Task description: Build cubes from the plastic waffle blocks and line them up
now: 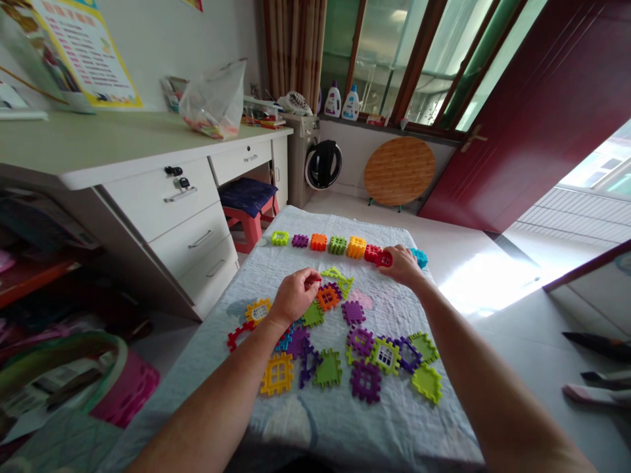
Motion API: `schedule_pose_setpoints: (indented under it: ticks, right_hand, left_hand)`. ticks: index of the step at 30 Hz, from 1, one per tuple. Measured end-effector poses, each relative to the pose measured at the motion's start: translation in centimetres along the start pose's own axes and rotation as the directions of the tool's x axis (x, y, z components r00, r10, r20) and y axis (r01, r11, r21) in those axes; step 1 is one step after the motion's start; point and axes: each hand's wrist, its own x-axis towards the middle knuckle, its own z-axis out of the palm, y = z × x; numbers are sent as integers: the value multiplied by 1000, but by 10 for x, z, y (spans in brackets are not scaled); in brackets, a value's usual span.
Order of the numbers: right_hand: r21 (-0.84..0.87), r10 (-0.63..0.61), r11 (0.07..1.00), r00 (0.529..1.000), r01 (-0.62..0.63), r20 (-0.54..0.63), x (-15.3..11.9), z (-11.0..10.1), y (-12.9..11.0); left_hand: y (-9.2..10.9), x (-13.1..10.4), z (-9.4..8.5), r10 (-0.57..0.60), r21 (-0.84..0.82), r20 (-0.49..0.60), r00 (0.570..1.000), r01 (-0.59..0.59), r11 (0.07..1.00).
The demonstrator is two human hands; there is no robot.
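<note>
My right hand (401,264) is closed on a red building tile (385,259) at the right end of a row of coloured stacks. It touches the red stack (372,253), and a blue stack (420,257) shows just past the fingers. My left hand (297,293) hovers over the loose tiles with its fingers pinched; a small bit of red shows at the fingertips, mostly hidden. Below it lie an orange window tile (328,297) and a green tile (313,314). Farther left in the row stand a yellow stack (356,247), a green stack (338,245) and an orange stack (319,242).
Several loose tiles, such as a purple window tile (366,381) and a yellow window tile (277,374), are spread over the cloth-covered table (290,420). A white desk (162,141) and a stool (249,200) stand to the left. A pink basket (131,387) is at lower left.
</note>
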Motion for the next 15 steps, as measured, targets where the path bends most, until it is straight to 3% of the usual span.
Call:
schedule_pose_setpoints:
  ticks: [7, 15]
  right_hand:
    - [-46, -30, 998, 998, 32, 52, 49, -4, 8]
    - [-128, -58, 988, 980, 83, 193, 78, 1, 5]
  left_hand:
    - [4, -1, -1, -14, 42, 8, 1000, 14, 999]
    - [11, -1, -2, -16, 66, 22, 1000, 14, 998]
